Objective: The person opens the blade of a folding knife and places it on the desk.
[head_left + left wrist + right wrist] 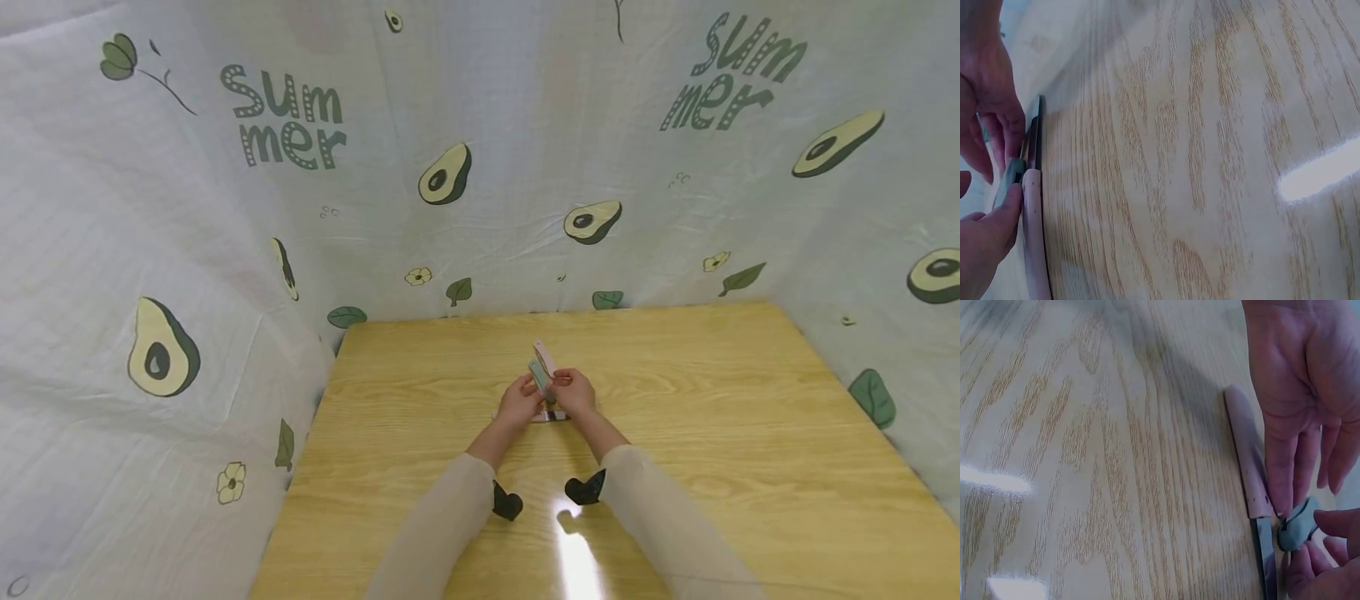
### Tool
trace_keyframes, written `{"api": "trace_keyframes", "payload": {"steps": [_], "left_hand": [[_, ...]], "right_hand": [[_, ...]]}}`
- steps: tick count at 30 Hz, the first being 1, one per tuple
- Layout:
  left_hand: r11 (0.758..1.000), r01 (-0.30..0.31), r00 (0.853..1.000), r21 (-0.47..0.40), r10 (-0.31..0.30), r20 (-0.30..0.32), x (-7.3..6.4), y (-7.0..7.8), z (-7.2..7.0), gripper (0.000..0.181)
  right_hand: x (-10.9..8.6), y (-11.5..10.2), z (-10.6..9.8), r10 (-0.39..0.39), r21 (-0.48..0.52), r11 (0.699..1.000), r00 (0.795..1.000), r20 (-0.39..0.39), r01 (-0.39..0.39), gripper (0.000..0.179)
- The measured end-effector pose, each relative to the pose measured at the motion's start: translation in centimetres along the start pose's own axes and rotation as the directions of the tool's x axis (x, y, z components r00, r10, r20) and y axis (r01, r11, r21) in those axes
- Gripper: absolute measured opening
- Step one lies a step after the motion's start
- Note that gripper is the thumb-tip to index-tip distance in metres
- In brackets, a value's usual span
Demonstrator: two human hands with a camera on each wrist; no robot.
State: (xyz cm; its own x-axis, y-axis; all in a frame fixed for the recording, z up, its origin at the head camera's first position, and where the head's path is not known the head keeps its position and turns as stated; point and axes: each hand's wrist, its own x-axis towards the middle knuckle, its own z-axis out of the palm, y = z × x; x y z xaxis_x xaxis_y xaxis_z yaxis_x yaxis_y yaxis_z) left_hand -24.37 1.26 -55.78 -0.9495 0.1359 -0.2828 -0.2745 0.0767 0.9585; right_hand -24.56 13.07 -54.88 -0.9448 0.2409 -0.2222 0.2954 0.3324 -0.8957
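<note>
Between my two hands is a small grey-green tool [539, 376], hole at its upper end; its exact kind is hard to tell. My left hand [520, 402] pinches it from the left, thumb along the green part [1012, 178] in the left wrist view. Thumb and fingers of my right hand [573, 393] grip its rounded green end [1297, 530] from the other side. Just nearer than the hands lies a knife [552, 416] with a pink handle [1249, 453] and dark blade [1034, 140]. Past the fingertips extends a pink slotted piece [545, 358], its lower end by the right fingers.
The wood-grain table [420, 358] runs up to a pale cloth [510, 100] printed with avocados and leaves, which hangs behind it and at both sides. Dark wrist mounts [507, 503] sit at the cuffs. A bright glare [577, 558] lies on the near table surface.
</note>
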Motion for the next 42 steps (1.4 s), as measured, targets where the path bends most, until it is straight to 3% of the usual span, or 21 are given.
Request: {"api": "trace_keyframes", "payload": {"steps": [10,15,19,25,30,35,42], "left_hand": [[0.992,-0.037,0.999,0.119,0.039,-0.016,-0.2,0.4,-0.1,0.049],[0.979,-0.051,0.993,0.198,0.070,-0.090,-0.7,0.8,-0.1,0.051],[0.977,-0.028,0.984,0.212,0.065,-0.166,-1.2,1.2,-0.3,0.053],[0.983,-0.063,0.954,0.173,0.110,-0.279,-1.5,1.3,-0.9,0.057],[0.988,-0.102,0.949,0.114,0.131,-0.288,-1.5,1.1,-1.6,0.074],[0.990,-0.137,0.955,0.033,0.141,-0.263,-1.5,0.7,-2.0,0.080],[0.984,-0.177,0.961,-0.032,0.166,-0.223,-2.2,1.1,-2.2,0.077]], "right_hand": [[0.2,0.1,0.3,-0.027,-0.015,1.000,0.999,0.017,0.027,0.039],[-0.1,-0.3,0.8,-0.055,0.053,0.997,0.998,0.005,0.054,0.041],[-0.4,-0.7,0.9,-0.074,0.098,0.992,0.997,-0.019,0.076,0.040],[-1.1,-1.2,0.8,-0.062,0.271,0.961,0.998,0.020,0.054,0.042],[-1.4,-1.1,0.6,-0.070,0.382,0.924,0.994,0.083,0.033,0.044],[-1.9,-0.8,0.3,-0.136,0.387,0.919,0.980,0.145,0.070,0.045],[-2.5,-0.4,-0.6,-0.319,0.293,0.921,0.928,0.193,0.256,0.046]]}}
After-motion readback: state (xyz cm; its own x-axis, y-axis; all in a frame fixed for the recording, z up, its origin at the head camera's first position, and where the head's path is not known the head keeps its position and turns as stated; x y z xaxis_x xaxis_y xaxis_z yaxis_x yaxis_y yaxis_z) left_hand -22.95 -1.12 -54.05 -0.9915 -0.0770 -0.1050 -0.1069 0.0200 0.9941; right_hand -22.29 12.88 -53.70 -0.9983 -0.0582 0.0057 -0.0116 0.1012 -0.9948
